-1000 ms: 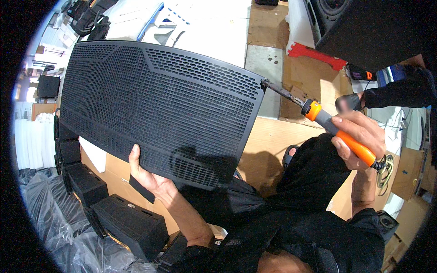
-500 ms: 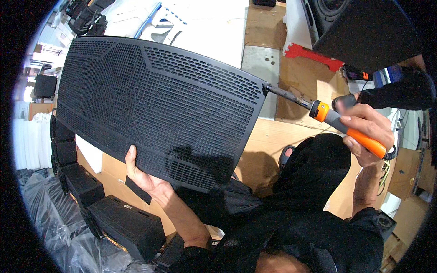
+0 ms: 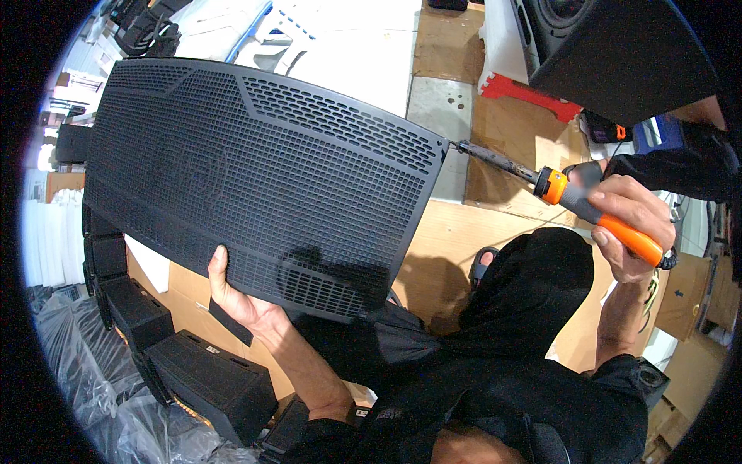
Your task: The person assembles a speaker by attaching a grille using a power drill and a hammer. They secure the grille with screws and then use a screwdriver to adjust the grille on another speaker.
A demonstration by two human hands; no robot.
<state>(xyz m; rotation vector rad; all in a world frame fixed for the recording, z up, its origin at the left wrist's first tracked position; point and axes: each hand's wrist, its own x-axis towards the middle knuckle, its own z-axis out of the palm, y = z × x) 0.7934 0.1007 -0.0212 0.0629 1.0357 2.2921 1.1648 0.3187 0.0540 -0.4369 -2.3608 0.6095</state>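
A large black perforated speaker grille [image 3: 255,178] is held tilted before me, its slotted panels along the far edge. My left hand [image 3: 243,301] grips its near edge, thumb lying on the front face and the fingers hidden behind. In my right hand [image 3: 630,220] is a soldering iron [image 3: 560,189] with an orange and grey handle, held like a pen. Its dark metal barrel points left. The tip is close to the grille's far right corner; whether it touches there I cannot tell.
Several black speaker boxes [image 3: 209,379] line the left, beside clear plastic sheeting [image 3: 100,379]. A big black speaker cabinet [image 3: 618,62] stands at the upper right, near a red foam piece [image 3: 529,97]. Another person's dark-sleeved arm [image 3: 680,166] reaches in at the right. Cardboard [image 3: 440,240] covers the floor.
The grille has shifted slightly left. My right hand and the soldering iron have moved a little right and down, and the tip now sits just off or at the corner's edge.
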